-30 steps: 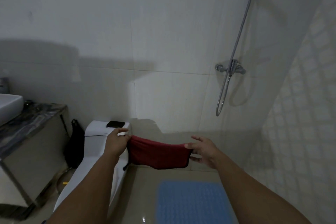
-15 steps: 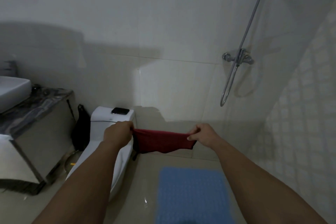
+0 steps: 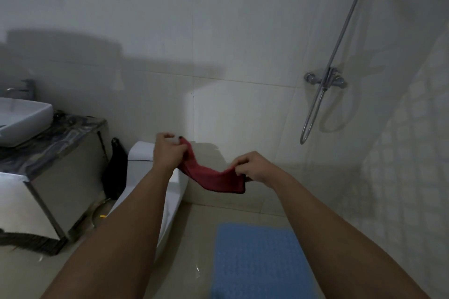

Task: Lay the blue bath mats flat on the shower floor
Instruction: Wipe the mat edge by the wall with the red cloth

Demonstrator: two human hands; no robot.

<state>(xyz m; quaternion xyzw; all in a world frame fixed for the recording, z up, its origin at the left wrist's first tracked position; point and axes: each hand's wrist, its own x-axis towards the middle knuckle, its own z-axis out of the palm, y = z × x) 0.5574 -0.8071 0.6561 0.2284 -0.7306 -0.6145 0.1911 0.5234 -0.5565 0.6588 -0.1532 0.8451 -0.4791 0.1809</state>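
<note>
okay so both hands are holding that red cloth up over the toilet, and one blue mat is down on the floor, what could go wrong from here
The red cloth sags between the left hand and right hand; if either hand lets go, it could drop onto the toilet or the floor. The floor tiles beside the blue mat shine and may be wet, so stepping off the mat could mean a slip.

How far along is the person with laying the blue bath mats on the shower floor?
One blue bumpy rubber bath mat already lies flat on the beige tiled shower floor. Right now the left hand and right hand hold a red cloth sagging between them. No other blue mat is in view, so whether more remain cannot be told.
</note>
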